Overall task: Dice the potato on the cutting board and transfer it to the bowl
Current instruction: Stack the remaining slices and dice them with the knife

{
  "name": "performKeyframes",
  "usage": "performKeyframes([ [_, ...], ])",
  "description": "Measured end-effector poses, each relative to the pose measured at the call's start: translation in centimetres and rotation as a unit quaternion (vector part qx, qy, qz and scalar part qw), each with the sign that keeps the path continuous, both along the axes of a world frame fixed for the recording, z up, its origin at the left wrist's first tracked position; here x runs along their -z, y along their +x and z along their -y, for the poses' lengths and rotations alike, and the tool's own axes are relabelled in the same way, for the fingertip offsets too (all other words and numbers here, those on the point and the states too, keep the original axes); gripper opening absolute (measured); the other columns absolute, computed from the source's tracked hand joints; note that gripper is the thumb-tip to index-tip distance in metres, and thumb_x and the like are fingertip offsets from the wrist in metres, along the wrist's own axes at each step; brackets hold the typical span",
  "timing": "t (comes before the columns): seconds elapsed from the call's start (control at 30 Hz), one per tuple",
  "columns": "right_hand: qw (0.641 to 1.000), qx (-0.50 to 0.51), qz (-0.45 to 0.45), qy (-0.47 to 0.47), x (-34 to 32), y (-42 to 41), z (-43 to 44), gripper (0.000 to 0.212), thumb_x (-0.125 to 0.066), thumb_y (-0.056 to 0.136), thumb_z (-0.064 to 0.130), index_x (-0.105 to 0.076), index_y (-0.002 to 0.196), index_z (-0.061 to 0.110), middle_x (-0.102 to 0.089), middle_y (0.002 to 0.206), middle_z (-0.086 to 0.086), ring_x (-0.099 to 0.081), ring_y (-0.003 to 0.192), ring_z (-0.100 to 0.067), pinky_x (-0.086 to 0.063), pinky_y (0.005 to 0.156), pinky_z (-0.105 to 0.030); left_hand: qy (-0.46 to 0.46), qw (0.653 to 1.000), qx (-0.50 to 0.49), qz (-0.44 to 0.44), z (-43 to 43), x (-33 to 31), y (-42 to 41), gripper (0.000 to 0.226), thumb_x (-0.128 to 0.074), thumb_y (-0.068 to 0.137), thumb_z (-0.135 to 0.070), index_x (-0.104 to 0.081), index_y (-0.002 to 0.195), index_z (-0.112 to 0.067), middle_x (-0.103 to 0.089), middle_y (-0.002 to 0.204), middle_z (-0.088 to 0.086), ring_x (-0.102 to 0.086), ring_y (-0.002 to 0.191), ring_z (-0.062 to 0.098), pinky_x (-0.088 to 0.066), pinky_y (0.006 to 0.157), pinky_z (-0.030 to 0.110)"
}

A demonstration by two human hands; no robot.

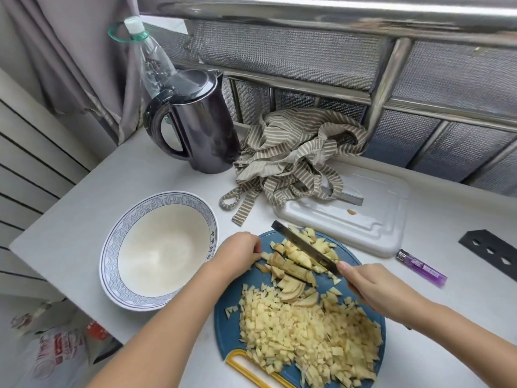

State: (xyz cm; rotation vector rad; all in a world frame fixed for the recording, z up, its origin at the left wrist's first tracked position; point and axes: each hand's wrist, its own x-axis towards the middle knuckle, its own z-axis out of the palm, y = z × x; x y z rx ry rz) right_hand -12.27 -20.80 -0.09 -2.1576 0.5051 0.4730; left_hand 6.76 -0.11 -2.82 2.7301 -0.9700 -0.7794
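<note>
Diced potato (307,340) heaps on the near end of our blue cutting board (228,334); beyond it, our left hand (237,256) pins the uncut slices (291,268) with curled fingertips. Our right hand (372,287) grips the knife (305,247), its blade slanting over those slices. Just left of the board sits the bowl (112,261).

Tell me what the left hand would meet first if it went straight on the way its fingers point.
The uncut potato slices, which its fingertips already seem to touch; the knife lies just beyond them.
</note>
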Motion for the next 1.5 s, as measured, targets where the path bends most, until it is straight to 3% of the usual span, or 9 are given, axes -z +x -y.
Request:
performKeyframes([
  [0.13,1.0,-0.009,0.007,-0.023,0.6,-0.2,-0.6,0.058,-0.024,0.092,0.062,-0.039,0.062,0.015,-0.039,0.057,0.001,-0.033,0.05,-0.01,-0.031,0.057,-0.029,-0.022,1.0,0.002,-0.009,-0.4,0.3,-0.5,0.031,-0.068,0.087,-0.026,-0.056,0.116,-0.022,-0.051,0.111,-0.001,-0.056,0.098,0.019,-0.047,0.086,0.033],
  [0.3,1.0,0.015,0.007,-0.009,0.7,-0.5,-0.8,0.057,-0.025,0.093,0.059,-0.041,0.06,0.015,-0.04,0.052,0.004,-0.034,0.044,-0.006,-0.033,0.056,-0.027,-0.004,1.0,-0.019,0.015,-0.4,0.6,-0.8,0.017,-0.061,0.092,-0.032,-0.061,0.1,-0.017,-0.057,0.099,0.0,-0.058,0.092,0.022,-0.046,0.077,0.032],
  [0.47,1.0,0.014,0.004,-0.018,0.5,-1.1,-1.1,0.058,-0.023,0.09,0.062,-0.041,0.063,0.014,-0.041,0.057,0.0,-0.034,0.048,-0.008,-0.032,0.056,-0.026,-0.04,0.995,-0.095,-0.01,-0.2,0.4,-1.9,0.035,-0.049,0.098,-0.032,-0.066,0.087,-0.004,-0.068,0.083,0.012,-0.061,0.074,0.024,-0.048,0.069,0.034],
  [0.6,0.999,0.004,0.004,-0.037,0.2,-1.3,-1.6,0.058,-0.021,0.089,0.062,-0.04,0.064,0.014,-0.04,0.059,-0.001,-0.033,0.05,-0.009,-0.03,0.056,-0.027,-0.059,0.995,-0.079,-0.005,-0.7,0.8,-2.8,0.024,-0.05,0.097,-0.024,-0.068,0.106,-0.011,-0.07,0.099,0.004,-0.063,0.09,0.02,-0.051,0.08,0.033],
  [0.77,0.999,0.007,0.021,-0.048,-0.2,-1.1,-2.6,0.055,-0.026,0.098,0.053,-0.04,0.057,0.018,-0.043,0.055,0.007,-0.038,0.048,-0.005,-0.029,0.054,-0.019,-0.14,0.974,-0.18,-0.004,-0.4,1.4,-3.3,0.033,-0.056,0.094,-0.027,-0.058,0.125,-0.013,-0.062,0.116,0.003,-0.058,0.106,0.017,-0.046,0.088,0.028],
  [0.9,0.999,0.02,0.023,-0.045,-0.2,-1.2,-2.4,0.056,-0.026,0.097,0.054,-0.042,0.061,0.014,-0.044,0.057,0.002,-0.037,0.05,-0.009,-0.031,0.055,-0.024,-0.151,0.957,-0.244,-0.047,1.1,1.1,-3.2,0.013,-0.063,0.09,-0.031,-0.064,0.096,-0.019,-0.06,0.087,0.001,-0.055,0.08,0.019,-0.042,0.07,0.027],
  [0.97,0.998,0.023,0.021,-0.05,-0.1,-1.4,-2.2,0.056,-0.025,0.096,0.057,-0.039,0.062,0.014,-0.042,0.057,0.001,-0.035,0.05,-0.01,-0.03,0.055,-0.027,-0.144,0.95,-0.268,-0.065,1.3,1.0,-2.9,0.009,-0.067,0.086,-0.024,-0.062,0.081,-0.019,-0.059,0.08,0.0,-0.054,0.075,0.019,-0.045,0.07,0.03],
  [1.37,0.997,-0.026,0.016,-0.077,0.1,-1.5,-4.4,0.058,-0.021,0.096,0.059,-0.034,0.063,0.013,-0.037,0.057,-0.002,-0.032,0.049,-0.012,-0.032,0.056,-0.026,-0.148,0.96,-0.231,-0.054,-1.1,0.9,-4.1,0.024,-0.059,0.091,-0.015,-0.07,0.112,-0.015,-0.07,0.108,-0.001,-0.063,0.102,0.014,-0.048,0.09,0.027],
  [1.5,0.996,-0.041,0.017,-0.077,0.1,-0.8,-5.6,0.057,-0.021,0.098,0.056,-0.032,0.062,0.013,-0.036,0.057,-0.001,-0.032,0.049,-0.012,-0.029,0.051,-0.022,-0.147,0.957,-0.249,-0.009,-2.0,0.8,-5.0,0.016,-0.059,0.09,-0.02,-0.065,0.105,-0.015,-0.066,0.101,-0.001,-0.061,0.095,0.016,-0.047,0.08,0.027],
])
